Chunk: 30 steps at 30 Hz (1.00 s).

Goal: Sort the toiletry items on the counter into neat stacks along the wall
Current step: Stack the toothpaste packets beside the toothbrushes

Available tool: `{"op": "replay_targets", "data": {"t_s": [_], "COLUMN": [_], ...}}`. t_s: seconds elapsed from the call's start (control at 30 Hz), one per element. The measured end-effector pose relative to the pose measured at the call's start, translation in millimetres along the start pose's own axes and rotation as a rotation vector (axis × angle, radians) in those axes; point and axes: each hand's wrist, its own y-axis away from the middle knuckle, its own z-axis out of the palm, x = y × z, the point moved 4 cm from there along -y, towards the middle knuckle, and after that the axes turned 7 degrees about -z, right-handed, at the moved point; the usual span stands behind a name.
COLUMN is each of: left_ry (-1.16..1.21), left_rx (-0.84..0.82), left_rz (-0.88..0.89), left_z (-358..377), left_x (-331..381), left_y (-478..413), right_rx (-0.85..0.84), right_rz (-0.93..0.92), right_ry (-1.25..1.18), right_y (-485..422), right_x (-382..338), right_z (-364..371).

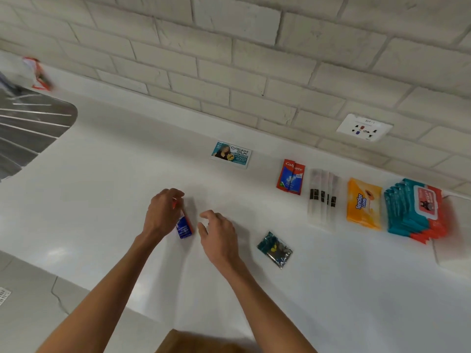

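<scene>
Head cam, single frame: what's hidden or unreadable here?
All head view.
Hidden: top of the red-and-blue sachet, under the left hand gripping it.
Blurred: red-and-white item at far left, type unclear; pack count of the wipes stack, smeared by motion.
Too small: print on the dark sachet, also glare.
Cut off: white object, by the right edge.

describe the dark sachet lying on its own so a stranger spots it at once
Find the wall socket in the brick wall; a row of packs lies on the white counter below it. Forward of the red Colgate sachet, right of the right hand, the dark teal sachet lies alone and tilted. Only it is dark and glossy with a yellow spot.
</scene>
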Motion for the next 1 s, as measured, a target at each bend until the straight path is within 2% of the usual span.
{"op": "replay_targets", "data": {"t_s": [0.23, 0.5, 0.57, 0.63, 0.73, 0.87, 1.0], "left_ry": [-0.099, -0.04, 0.112, 0.379, 0.624, 0.703, 0.747], "left_rx": [-0.079, -0.171, -0.247, -0.33, -0.411, -0.449, -0.445], "left_rz": [-0.089, -0.173, -0.275, -0.408, -0.472, -0.443, -0.412], "left_z": [3, -3, -4, -5, -6, -4, 2], "left_x": [-29, -34, -37, -37, -23, 1, 28], "left_y": [1, -15, -17, -14, -6, -1, -3], "right_rx": [-0.07, -0.049, -0.037, -0.038, -0.051, 0.048, 0.106], "right_rz": [-0.17, -0.165, -0.148, -0.113, 0.004, 0.199, 0.239], "right_ry": [0.109, 0.09, 0.056, 0.016, -0.123, -0.469, -0.534], "right_y": [5, 4, 4, 5, 5, 3, 5], "right_x": [-22, -13, -9, -5, 1, 13, 28], "right_z": [31, 39, 41, 41, 37, 14, -16]}}
